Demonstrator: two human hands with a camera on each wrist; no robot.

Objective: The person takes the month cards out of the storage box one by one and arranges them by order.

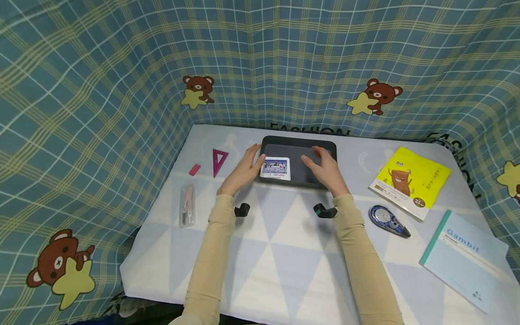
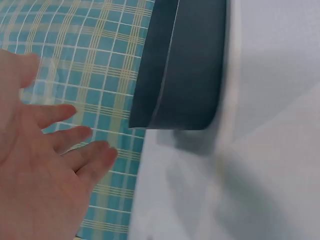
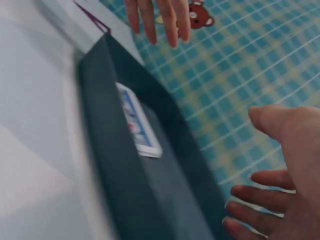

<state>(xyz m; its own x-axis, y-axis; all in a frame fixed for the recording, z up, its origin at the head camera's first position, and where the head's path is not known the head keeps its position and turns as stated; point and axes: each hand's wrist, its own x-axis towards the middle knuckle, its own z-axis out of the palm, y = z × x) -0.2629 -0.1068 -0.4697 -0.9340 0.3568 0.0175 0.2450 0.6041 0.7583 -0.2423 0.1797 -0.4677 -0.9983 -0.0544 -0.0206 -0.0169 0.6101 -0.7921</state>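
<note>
From the head camera, a dark tray (image 1: pixel 298 145) sits at the far middle of the table (image 1: pixel 284 253), with a small calendar card (image 1: pixel 275 169) lying in its near-left corner. The left hand (image 1: pixel 243 171) rests at the tray's left edge, fingers loose and straight, thumb near the card. The right hand (image 1: pixel 325 169) lies over the tray's right half, fingers relaxed, gripping nothing. The card reads "January". Well to the right, a yellow book (image 1: pixel 410 180) has print too small to read, and a pale notebook (image 1: pixel 463 257) says "Gambit". "FASHION" shows on the cloth behind.

In the left wrist view, the left hand (image 2: pixel 45 165) is spread, apart from the tray (image 2: pixel 185 65).

In the right wrist view, the right hand (image 3: pixel 280 185) hovers with spread fingers at the tray's (image 3: pixel 130 190) far side, and the card (image 3: pixel 137 122) lies flat inside.

As a judgement, the loose card could slide or tip out if the tray were lifted unevenly, since neither hand has a firm hold.
</note>
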